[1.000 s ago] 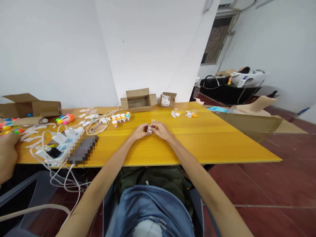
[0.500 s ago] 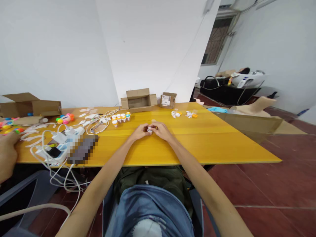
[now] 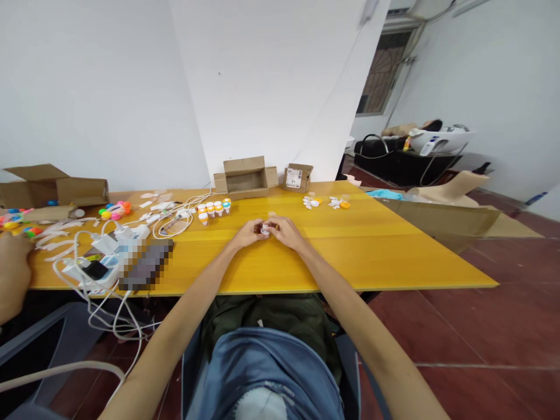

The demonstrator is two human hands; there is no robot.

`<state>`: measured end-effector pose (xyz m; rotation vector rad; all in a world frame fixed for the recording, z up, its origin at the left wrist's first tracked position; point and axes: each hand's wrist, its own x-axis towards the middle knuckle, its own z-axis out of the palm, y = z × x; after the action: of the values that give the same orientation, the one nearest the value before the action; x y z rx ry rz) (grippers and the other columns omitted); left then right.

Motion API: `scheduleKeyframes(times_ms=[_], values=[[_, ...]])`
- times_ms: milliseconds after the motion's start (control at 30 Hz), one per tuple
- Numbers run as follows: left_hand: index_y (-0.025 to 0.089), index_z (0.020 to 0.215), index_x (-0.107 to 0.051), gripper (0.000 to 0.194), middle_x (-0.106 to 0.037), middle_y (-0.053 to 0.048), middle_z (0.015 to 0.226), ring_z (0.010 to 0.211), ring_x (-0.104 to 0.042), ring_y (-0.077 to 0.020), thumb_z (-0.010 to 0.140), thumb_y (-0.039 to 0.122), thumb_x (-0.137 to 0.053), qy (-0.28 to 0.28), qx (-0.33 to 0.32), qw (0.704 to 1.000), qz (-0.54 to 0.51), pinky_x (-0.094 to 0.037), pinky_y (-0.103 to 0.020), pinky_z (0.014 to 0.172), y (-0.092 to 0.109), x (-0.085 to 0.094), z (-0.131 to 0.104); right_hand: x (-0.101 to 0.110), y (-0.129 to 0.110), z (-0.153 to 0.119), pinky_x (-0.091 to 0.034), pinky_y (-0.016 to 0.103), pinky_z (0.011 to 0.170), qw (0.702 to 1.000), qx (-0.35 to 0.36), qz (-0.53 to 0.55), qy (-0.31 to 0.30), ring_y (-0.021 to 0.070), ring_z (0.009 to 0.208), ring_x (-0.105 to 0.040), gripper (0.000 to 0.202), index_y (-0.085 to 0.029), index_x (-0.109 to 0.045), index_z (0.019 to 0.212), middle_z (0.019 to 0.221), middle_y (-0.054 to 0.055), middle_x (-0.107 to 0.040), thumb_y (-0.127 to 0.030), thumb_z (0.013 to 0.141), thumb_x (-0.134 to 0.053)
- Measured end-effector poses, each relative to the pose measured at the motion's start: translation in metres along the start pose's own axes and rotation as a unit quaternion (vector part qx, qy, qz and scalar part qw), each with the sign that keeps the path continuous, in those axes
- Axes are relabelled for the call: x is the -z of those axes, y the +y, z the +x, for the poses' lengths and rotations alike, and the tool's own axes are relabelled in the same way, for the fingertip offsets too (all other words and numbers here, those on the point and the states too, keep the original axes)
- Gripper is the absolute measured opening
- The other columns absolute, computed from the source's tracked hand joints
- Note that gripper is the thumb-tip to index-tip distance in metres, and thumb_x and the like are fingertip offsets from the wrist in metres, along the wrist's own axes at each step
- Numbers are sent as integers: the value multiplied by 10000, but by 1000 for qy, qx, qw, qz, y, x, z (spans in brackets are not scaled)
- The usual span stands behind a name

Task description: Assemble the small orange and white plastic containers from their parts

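Note:
My left hand (image 3: 247, 234) and my right hand (image 3: 285, 231) meet over the middle of the table (image 3: 385, 251), fingers closed round one small white piece (image 3: 265, 229). The fingers cover much of it, and its exact kind is too small to make out. Beyond my left hand stand several small clear containers (image 3: 218, 209) with white, orange and teal tops. Farther off to the right lie two small groups of parts: white pieces with a round white-and-orange part (image 3: 315, 203), and white pieces with an orange part (image 3: 345, 205).
An open cardboard box (image 3: 247, 182) and a smaller carton (image 3: 297, 178) stand by the wall. Left are a power strip (image 3: 107, 265) with tangled cables, a blurred-out dark object (image 3: 149, 265), colourful beaded rings (image 3: 116, 210) and another person's hand (image 3: 13, 271).
My hands stay in almost the same place, still closed round the small white piece. At the left edge, the other person's hand has shifted slightly left.

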<state>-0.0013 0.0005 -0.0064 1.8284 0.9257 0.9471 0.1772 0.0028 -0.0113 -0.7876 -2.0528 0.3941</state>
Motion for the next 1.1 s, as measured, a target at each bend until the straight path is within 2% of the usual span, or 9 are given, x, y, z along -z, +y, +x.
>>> scheduleKeyframes(times_ms=[567, 1100], values=[[168, 746, -569, 282, -553, 58, 679, 666, -534, -115, 627, 291, -793, 8, -4, 1000, 10, -459, -252, 681, -2, 0, 1, 0, -5, 1, -455, 253, 685, 999, -38, -2, 0, 152, 724, -603, 73, -214, -702, 826, 822, 21, -705, -179, 836, -639], [176, 748, -565, 283, -549, 58, 670, 668, -534, -119, 622, 301, -786, 9, 2, 1000, 17, -463, -251, 675, 1, -1, 0, -1, -5, 1, -456, 251, 686, 999, -50, -11, -4, 149, 725, -606, 44, -208, -696, 838, 825, 21, -705, -196, 845, -655]])
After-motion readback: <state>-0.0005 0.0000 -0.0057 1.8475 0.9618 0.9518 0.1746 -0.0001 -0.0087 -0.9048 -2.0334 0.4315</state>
